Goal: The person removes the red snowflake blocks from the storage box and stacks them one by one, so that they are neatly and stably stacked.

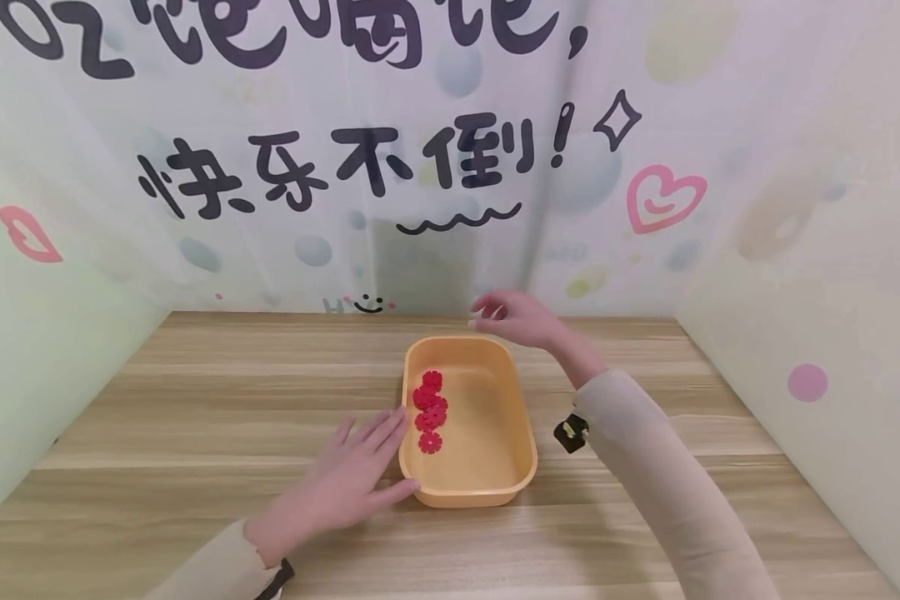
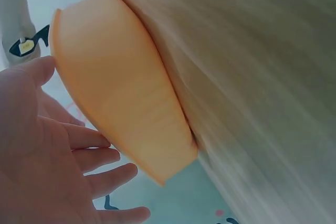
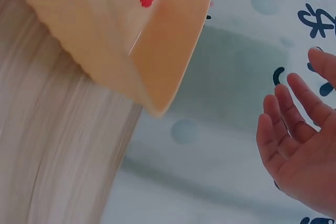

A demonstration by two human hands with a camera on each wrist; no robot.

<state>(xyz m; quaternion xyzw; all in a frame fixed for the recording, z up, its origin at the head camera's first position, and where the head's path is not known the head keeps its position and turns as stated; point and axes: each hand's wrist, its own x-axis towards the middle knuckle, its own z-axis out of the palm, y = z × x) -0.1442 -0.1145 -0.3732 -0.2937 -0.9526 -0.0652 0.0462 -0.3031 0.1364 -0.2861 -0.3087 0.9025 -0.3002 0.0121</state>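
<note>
A yellow-orange plastic basin [image 1: 487, 417] stands on the wooden table, with several red snowflake-shaped plastic discs [image 1: 431, 412] in a loose row along its left side. My left hand [image 1: 345, 475] is spread at the near left of the basin, its fingertips and thumb right at the rim. From the left wrist view, the basin's outer wall [image 2: 115, 82] fills the middle, beside the straight fingers. Above the basin's far right corner hovers my right hand [image 1: 521, 318], fingers loosely bent and holding nothing. The right wrist view shows that hand [image 3: 304, 135] apart from the rim.
The wood-grained table [image 1: 232, 392] runs back to a white printed curtain [image 1: 307, 250] with black lettering. Pale side walls [image 1: 832, 292] border the table left and right. A dark wrist device [image 1: 572, 433] sits at the right sleeve.
</note>
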